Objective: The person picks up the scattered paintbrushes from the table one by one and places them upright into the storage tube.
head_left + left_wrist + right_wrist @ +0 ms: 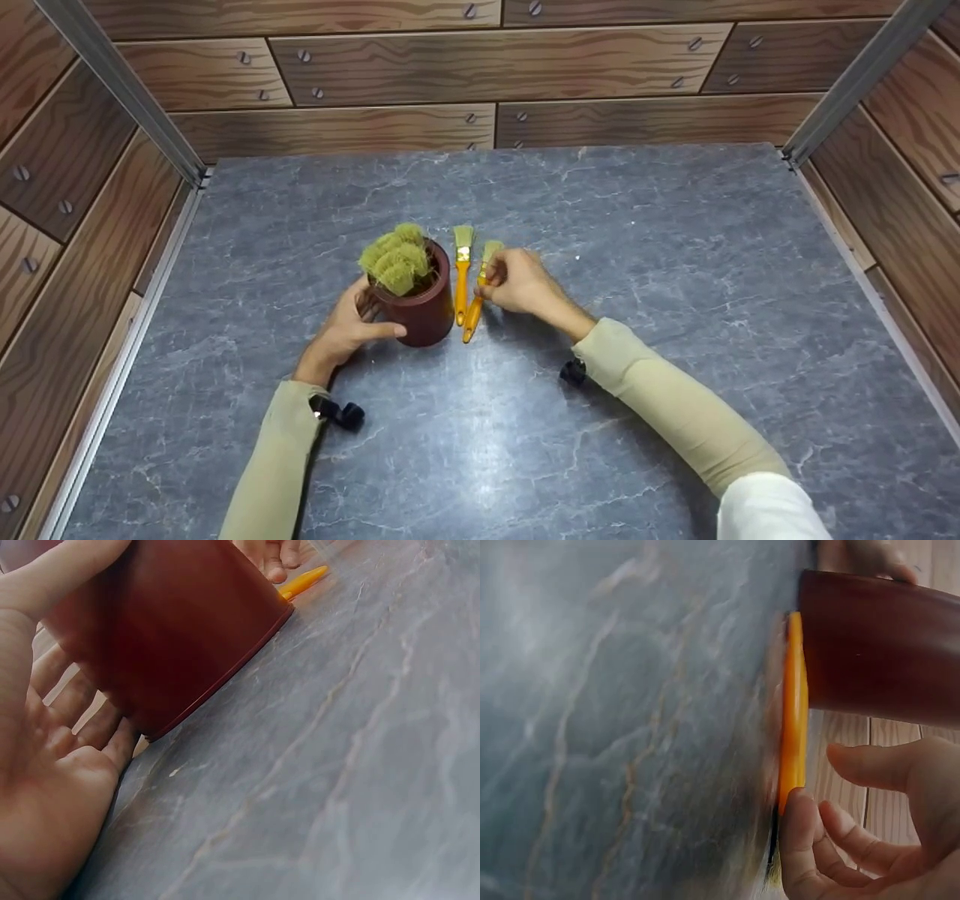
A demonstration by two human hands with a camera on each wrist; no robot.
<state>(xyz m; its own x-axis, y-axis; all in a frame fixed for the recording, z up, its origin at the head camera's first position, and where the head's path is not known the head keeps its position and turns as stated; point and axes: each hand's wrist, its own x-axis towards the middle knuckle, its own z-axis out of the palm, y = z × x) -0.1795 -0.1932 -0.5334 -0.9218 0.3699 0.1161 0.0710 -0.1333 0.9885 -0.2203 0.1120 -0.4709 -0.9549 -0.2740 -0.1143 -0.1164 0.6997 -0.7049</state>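
A dark red plant pot (426, 321) with a bushy yellow-green plant (399, 262) stands on the table, left of centre. My left hand (346, 328) grips its left side, thumb across the front and fingers curled behind, as the left wrist view shows on the pot's wall (187, 637). Right of the pot lie two paintbrushes with orange handles and pale bristles. The nearer-to-pot paintbrush (462, 281) lies almost straight; the other paintbrush (472, 318) slants beside it. My right hand (523, 283) touches the slanted one's handle (793, 705) with its fingertips, the thumb standing apart.
The grey marbled tabletop (675, 262) spreads around the things. Wood-plank panels (495, 67) rise at the back and both sides, with metal posts (124, 90) at the corners. A small black camera (337, 412) sits at the left wrist, another camera (573, 372) at the right.
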